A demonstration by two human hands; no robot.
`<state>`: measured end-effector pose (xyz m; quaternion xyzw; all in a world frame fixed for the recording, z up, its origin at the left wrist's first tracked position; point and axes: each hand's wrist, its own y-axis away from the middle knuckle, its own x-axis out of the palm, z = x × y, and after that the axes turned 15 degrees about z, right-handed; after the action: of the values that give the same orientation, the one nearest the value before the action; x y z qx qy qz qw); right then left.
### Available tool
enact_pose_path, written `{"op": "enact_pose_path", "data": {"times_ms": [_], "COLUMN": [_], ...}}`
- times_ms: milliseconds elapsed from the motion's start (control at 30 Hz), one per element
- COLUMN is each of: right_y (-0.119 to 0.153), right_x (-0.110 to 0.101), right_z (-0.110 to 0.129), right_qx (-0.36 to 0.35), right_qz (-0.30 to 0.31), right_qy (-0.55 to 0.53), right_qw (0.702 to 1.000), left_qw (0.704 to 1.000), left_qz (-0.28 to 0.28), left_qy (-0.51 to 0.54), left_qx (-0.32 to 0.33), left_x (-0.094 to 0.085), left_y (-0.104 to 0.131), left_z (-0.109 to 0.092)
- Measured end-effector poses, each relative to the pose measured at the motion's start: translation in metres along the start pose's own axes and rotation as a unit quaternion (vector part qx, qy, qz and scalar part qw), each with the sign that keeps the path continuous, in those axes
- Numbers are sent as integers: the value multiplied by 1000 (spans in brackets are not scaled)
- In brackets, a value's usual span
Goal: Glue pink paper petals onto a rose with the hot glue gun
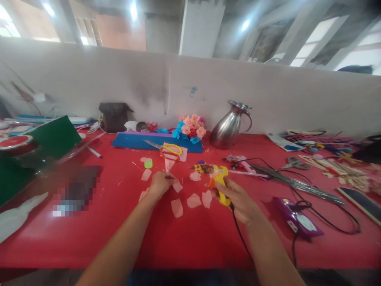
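Gripping the yellow glue gun [222, 180] in my R hand [238, 198]; L hand [162, 184] pinching a pink petal [177, 186] btwn fingertips, just above the red table [119, 238], w/ more pink pieces [177, 208] around.

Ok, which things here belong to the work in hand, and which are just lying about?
In the work:
yellow glue gun, in the right hand
thin pink petal-shaped piece, at the left hand's fingertips
loose pink pieces nearby

Probably just lying about:
shiny steel jug
flat green panel

Yellow glue gun [222, 180] points left near scattered pink pieces [177, 208].
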<state>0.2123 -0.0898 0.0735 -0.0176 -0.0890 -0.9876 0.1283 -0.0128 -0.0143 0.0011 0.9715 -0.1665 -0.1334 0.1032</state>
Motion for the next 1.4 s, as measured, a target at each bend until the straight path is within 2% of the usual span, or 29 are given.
{"op": "enact_pose_path", "data": {"times_ms": [100,233,433,667,1067,1233,1400], "right_y": [4,2,-1,1,-1,-1,-3], "right_x": [8,13,16,23,27,26,28], "right_z": [-2,-5,-12,-17,-21,-21,-21], "right_qx": [6,-7,-10,15,-2,-2,5], "right_qz": [22,61,56,36,43,43,33], "right_qy": [29,140,229,350,353,358,367], "right_qw": [999,988,972,936,935,933,930], "left_qw": [1000,999,997,995,991,986,988], "left_qz": [-4,-13,-9,-6,2,25,34], "left_qy": [-26,-37,-71,-99,-130,-162,-150], "left_qx": [-10,-21,-5,-4,-6,4,11], "left_x": [0,0,-1,-3,-4,-7,-6], "left_y": [-1,1,3,3,7,5,4], "left_z": [-1,-3,-5,-6,-13,-11,-9]}}
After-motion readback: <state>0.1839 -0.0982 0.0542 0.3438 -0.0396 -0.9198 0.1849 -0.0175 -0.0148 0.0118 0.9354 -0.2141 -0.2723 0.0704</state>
